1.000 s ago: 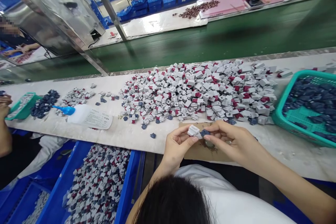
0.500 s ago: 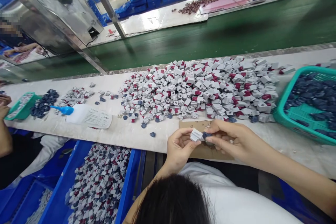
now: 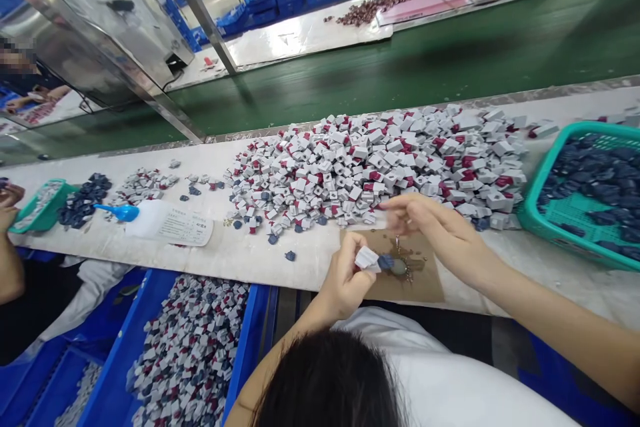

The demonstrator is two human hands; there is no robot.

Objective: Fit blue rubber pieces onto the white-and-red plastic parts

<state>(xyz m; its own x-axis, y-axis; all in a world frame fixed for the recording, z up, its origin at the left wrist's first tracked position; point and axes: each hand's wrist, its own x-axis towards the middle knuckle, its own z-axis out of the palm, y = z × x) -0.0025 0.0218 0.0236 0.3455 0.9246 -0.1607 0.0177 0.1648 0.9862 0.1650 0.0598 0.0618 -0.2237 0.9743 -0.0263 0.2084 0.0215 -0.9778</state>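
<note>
White plastic part (image 3: pixel 367 258) sits pinched between the left hand's fingers (image 3: pixel 353 250).

Specks (image 3: pixel 410 271) on the cardboard sheet (image 3: pixel 430 287) are too small to tell.

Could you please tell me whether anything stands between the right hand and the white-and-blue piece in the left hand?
Nothing visible does. The right hand is raised above the cardboard, and only open air separates it from the piece pinched in the left hand. The cardboard lies below both.
</note>
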